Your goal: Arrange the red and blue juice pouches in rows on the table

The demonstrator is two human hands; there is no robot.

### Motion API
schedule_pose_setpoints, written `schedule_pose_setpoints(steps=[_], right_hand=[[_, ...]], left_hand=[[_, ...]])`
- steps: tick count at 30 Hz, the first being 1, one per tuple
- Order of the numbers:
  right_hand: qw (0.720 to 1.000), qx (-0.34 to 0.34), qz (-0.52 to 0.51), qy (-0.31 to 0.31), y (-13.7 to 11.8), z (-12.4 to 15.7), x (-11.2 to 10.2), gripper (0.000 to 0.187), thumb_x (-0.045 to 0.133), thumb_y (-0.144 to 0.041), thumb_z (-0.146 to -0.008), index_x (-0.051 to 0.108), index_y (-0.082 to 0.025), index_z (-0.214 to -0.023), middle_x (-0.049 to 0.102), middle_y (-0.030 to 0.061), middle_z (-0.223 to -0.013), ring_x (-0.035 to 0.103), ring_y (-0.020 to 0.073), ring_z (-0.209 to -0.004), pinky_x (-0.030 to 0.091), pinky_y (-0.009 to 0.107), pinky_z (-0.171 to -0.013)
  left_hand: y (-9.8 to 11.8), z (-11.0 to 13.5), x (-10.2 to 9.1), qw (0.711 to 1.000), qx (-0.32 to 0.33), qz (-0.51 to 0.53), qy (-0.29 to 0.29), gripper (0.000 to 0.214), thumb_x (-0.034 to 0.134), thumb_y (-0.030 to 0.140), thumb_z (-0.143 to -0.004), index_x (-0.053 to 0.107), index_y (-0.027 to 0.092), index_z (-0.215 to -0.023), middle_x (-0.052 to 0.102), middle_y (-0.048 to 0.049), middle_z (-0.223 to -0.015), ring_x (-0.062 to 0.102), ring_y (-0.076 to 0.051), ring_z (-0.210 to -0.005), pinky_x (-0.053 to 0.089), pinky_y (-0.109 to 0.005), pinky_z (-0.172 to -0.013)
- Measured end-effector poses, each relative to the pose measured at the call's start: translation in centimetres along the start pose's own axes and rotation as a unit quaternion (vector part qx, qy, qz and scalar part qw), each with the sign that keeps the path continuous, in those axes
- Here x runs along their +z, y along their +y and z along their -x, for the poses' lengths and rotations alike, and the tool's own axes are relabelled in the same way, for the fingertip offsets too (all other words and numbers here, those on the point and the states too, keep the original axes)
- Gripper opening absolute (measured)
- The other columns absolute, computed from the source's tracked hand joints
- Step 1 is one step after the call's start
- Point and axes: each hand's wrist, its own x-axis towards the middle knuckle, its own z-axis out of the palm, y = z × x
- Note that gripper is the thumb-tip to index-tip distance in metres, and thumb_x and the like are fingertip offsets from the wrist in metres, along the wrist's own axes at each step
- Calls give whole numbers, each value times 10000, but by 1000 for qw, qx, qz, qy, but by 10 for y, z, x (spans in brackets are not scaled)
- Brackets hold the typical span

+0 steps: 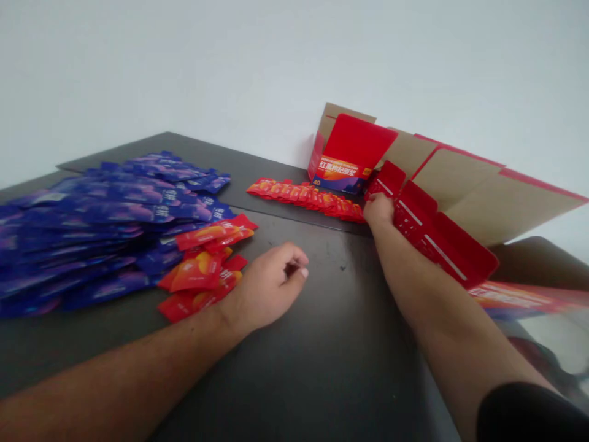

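Observation:
My left hand (271,283) hovers over the dark table with its fingers curled in toward the thumb, and nothing shows in them. Just left of it lies a small heap of red-orange sachets (197,273). My right hand (380,210) reaches forward to the red inner flaps of an opened carton (414,215), its fingers curled and partly hidden. What they hold, if anything, I cannot make out. Close to those fingers is the right end of a row of overlapping red sachets (304,196). Behind that row stands a red and purple printed box panel (343,175).
A large pile of blue-purple sachets (105,221) covers the left of the grey table (322,344). Brown and red carton flaps (464,190) spread along the right side. A blurred printed box (519,298) lies at the right edge. A pale wall (230,67) rises behind.

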Motion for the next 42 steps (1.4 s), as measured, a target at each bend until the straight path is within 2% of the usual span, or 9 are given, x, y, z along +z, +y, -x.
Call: schedule_pose_setpoints(steps=[5, 11, 15, 19, 27, 31, 36, 40, 42], right_hand=[[993, -98, -56, -31, -65, 20, 10, 309, 650, -236, -1064, 730, -120, -1339, 782, 141, -1248, 724, 229, -1157, 549, 388, -1088], [848, -484, -150, -158, -172, 96, 28, 633, 864, -270, -888, 663, -168, -1479, 650, 180, -1526, 552, 324, -1479, 409, 523, -1271], [813, -535, -108, -206, -208, 119, 46, 758, 806, -223, -897, 550, -207, -1610, 509, 191, -1675, 452, 341, -1562, 379, 553, -1280], [832, -522, -34, -186, -222, 121, 64, 611, 640, -163, -977, 577, -190, -1584, 639, 161, -1520, 577, 302, -1384, 459, 478, -1181], [844, -521, 27, -128, -204, 112, 67, 319, 491, -197, -1124, 737, -152, -1321, 704, 135, -1251, 601, 254, -1160, 476, 391, -1072], [847, -517, -37, -119, -160, 106, 43, 270, 601, -241, -1088, 761, -188, -1298, 710, 114, -1236, 579, 262, -1192, 481, 419, -1104], [869, -486, -46, -77, -98, 116, 13, 284, 576, -267, -1112, 781, -223, -1305, 730, 132, -1258, 581, 296, -1264, 487, 512, -1142], [872, -486, -34, -43, -72, 138, -7, 282, 576, -278, -1120, 790, -244, -1301, 729, 136, -1318, 578, 302, -1367, 475, 537, -1196], [871, -489, -31, -43, -70, 149, -15, 277, 587, -284, -1118, 792, -268, -1303, 717, 125, -1370, 558, 305, -1425, 476, 546, -1211]], left_hand=[[14, 6, -3, 977, 186, -64, -86, 68, 617, 169, -950, 652, 215, -913, 730, -12, -871, 673, -166, -783, 516, -310, -747], [26, 13, -11, 948, 297, -108, -23, 171, 552, 227, -1029, 662, 201, -901, 758, -33, -871, 686, -170, -793, 516, -326, -742], [26, 12, -14, 942, 307, -137, 1, 210, 533, 239, -1044, 675, 201, -894, 779, -40, -891, 702, -178, -821, 535, -342, -775], [22, 9, -12, 937, 313, -153, 9, 205, 541, 234, -1036, 684, 191, -895, 789, -46, -909, 710, -190, -836, 534, -354, -764], [18, 6, -12, 941, 290, -173, 12, 198, 546, 251, -1031, 676, 199, -892, 780, -53, -914, 704, -208, -855, 541, -375, -781], [20, 2, -20, 951, 226, -170, 123, 104, 584, 235, -990, 678, 199, -1017, 765, -105, -1032, 692, -278, -1008, 554, -455, -908], [11, -14, -27, 951, 124, -131, 252, 306, 636, 193, -940, 635, 185, -1246, 705, -153, -1292, 635, -316, -1249, 512, -514, -1105], [2, -23, -20, 989, -89, -6, 115, 430, 759, 329, -915, 656, 150, -1292, 718, -202, -1351, 703, -335, -1203, 555, -528, -1068], [1, -21, -14, 974, -188, 124, 0, 447, 802, 396, -900, 680, 157, -1258, 768, -182, -1253, 753, -324, -1111, 602, -508, -989]])
